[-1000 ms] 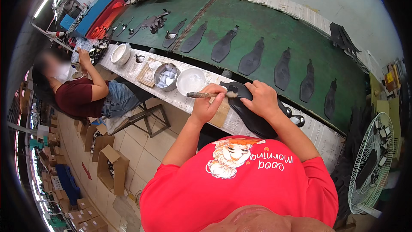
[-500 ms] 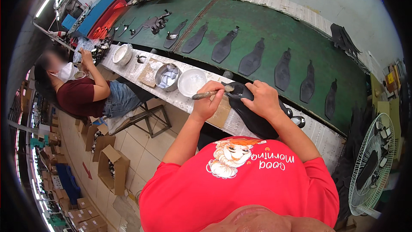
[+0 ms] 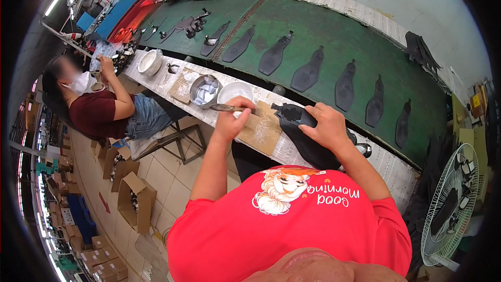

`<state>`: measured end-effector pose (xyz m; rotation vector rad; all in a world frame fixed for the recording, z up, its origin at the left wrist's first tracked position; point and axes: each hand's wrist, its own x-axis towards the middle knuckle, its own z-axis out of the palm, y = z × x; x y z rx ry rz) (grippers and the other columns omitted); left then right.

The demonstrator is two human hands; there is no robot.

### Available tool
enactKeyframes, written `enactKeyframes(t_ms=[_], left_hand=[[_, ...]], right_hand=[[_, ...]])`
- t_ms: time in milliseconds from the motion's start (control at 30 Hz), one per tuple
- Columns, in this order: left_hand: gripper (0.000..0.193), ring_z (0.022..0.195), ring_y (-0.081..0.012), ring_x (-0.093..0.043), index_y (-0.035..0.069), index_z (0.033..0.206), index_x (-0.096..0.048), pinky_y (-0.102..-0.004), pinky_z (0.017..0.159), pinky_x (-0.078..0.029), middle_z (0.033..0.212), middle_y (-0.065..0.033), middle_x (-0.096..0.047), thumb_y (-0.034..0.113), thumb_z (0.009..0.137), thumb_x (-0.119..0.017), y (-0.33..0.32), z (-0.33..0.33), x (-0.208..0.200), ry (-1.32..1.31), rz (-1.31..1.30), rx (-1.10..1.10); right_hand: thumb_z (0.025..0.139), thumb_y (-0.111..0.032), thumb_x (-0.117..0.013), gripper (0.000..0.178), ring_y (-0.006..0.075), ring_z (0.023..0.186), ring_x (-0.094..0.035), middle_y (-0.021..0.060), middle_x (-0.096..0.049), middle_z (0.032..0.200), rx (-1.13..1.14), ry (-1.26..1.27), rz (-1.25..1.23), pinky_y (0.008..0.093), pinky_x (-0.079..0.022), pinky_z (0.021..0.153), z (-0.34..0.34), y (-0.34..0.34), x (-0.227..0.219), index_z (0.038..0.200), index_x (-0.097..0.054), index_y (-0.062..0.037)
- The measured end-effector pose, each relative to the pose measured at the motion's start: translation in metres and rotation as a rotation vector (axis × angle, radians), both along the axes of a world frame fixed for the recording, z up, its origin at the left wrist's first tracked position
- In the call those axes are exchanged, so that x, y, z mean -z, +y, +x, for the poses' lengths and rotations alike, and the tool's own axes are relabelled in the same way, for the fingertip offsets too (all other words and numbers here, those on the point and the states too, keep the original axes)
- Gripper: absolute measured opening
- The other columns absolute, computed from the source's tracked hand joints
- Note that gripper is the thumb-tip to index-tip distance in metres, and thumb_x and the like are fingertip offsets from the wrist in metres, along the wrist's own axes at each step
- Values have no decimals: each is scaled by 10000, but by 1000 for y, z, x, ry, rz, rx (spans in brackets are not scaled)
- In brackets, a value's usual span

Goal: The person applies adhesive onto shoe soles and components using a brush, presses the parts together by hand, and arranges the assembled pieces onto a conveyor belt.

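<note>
My left hand (image 3: 232,120) pinches a brush by its handle (image 3: 223,107), just in front of a white bowl (image 3: 237,89). The brush's bristle end lies beyond my fingers, over the cardboard sheet. My right hand (image 3: 330,126) grips a stack of black sole-shaped pieces (image 3: 302,138) by its right side, fingers on top. On the uppermost piece, a glossy dark wet-looking patch (image 3: 292,114) shows near its far end. The stack's near end is partly hidden by my right forearm.
Across the bench, black sole-shaped pieces (image 3: 308,69) lie in a row on a green conveyor belt (image 3: 266,26). A metal pot (image 3: 203,91) and cardboard (image 3: 263,131) sit on the bench. A co-worker (image 3: 99,102) sits at left; a fan (image 3: 450,206) stands at right.
My left hand with the brush has moved left and away from the black piece, toward the white bowl. My right hand still holds the stack, shifted slightly right.
</note>
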<state>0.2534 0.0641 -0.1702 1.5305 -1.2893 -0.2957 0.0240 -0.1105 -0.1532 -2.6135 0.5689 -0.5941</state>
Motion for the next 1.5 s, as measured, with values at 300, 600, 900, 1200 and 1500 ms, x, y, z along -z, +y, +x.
enactKeyframes(t_ms=[300, 600, 900, 1200, 1500], left_hand=[[117, 883, -163, -598, 1, 861, -615, -315, 813, -475, 899, -67, -640, 9, 760, -556, -10, 23, -31, 203, 237, 409], [112, 841, -168, -617, 17, 849, -625, -311, 773, -494, 873, -68, -643, 13, 754, -565, -25, 4, -50, 75, 258, 588], [90, 838, -203, -614, 31, 825, -633, -324, 774, -489, 845, -69, -633, 21, 765, -567, -28, -5, -62, 248, 191, 624], [122, 799, -186, -607, 40, 838, -632, -303, 724, -486, 813, -52, -633, 13, 741, -564, -40, -8, -53, 177, 93, 419], [101, 777, -208, -617, 26, 866, -635, -309, 687, -485, 855, -85, -652, 7, 767, -635, -53, -17, -53, -63, -162, 138]], right_hand=[[613, -263, -765, 390, 254, 759, -598, 61, -578, 796, -235, -24, -87, 379, -501, 655, -1, 3, -8, 946, -662, -90], [571, -240, -785, 440, 268, 741, -602, 72, -604, 806, -289, -28, -52, 382, -500, 639, -3, 1, -8, 967, -670, -85], [587, -259, -767, 419, 269, 739, -604, 72, -588, 775, -313, -29, -31, 378, -497, 638, -4, 0, -7, 947, -659, -74], [581, -264, -763, 425, 267, 772, -616, 70, -600, 797, -368, 20, -39, 373, -507, 662, -3, 4, -6, 944, -653, -72], [586, -276, -775, 443, 268, 764, -613, 84, -595, 808, -257, 59, -87, 373, -501, 654, -8, 2, -6, 951, -644, -61]])
